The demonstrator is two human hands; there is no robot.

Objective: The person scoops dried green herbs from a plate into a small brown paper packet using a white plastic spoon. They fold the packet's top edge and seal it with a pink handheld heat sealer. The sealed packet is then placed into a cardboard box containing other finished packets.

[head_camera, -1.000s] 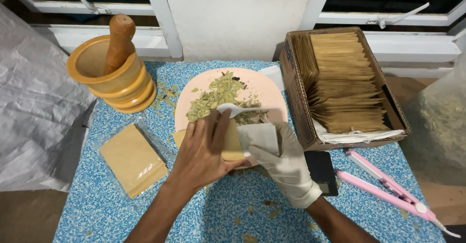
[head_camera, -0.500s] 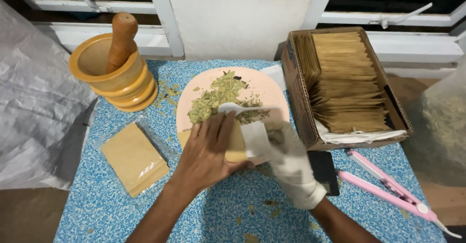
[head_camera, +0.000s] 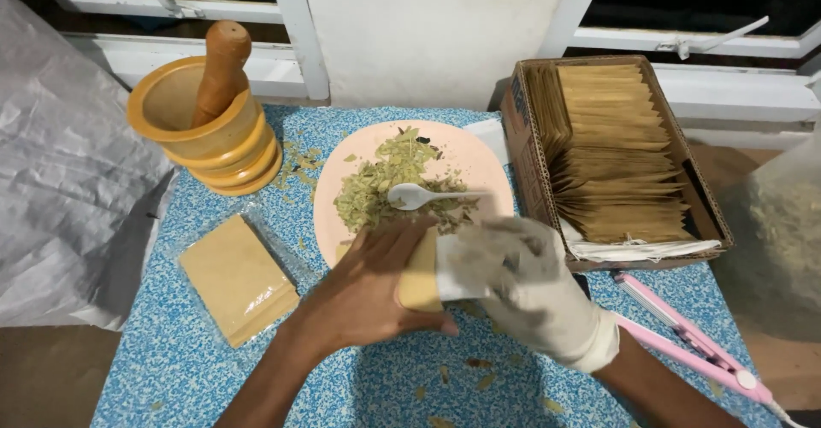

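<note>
**Both hands closed on a small tan pouch at the plate's near edge**

At the centre of the frame, the bare left hand (head_camera: 363,295) and the white-gloved right hand (head_camera: 522,287) met over a small tan paper pouch (head_camera: 421,278); fingers from both sides were clamped on it, and it sat just below the rim of the pink plate (head_camera: 479,159). The right hand was blurred, so its exact finger placement could not be told.

The plate held a heap of dried green leaf pieces (head_camera: 380,184), with a white plastic spoon (head_camera: 419,195) lying across them, bowl to the left. At upper left stood a yellow wooden mortar (head_camera: 201,133) with a brown pestle (head_camera: 218,69) leaning inside it. At upper right, a cardboard box (head_camera: 530,150) was packed with upright tan pouches (head_camera: 611,150) in a fanned row.

At lower left lay a clear-wrapped flat pack of tan pouches (head_camera: 238,278), well apart from the hands. A pink flat-iron sealer (head_camera: 684,338) lay at lower right, beside the gloved wrist. Loose leaf bits dotted the blue speckled tabletop (head_camera: 171,368). Crumpled plastic sheeting (head_camera: 60,171) filled the left edge.
</note>
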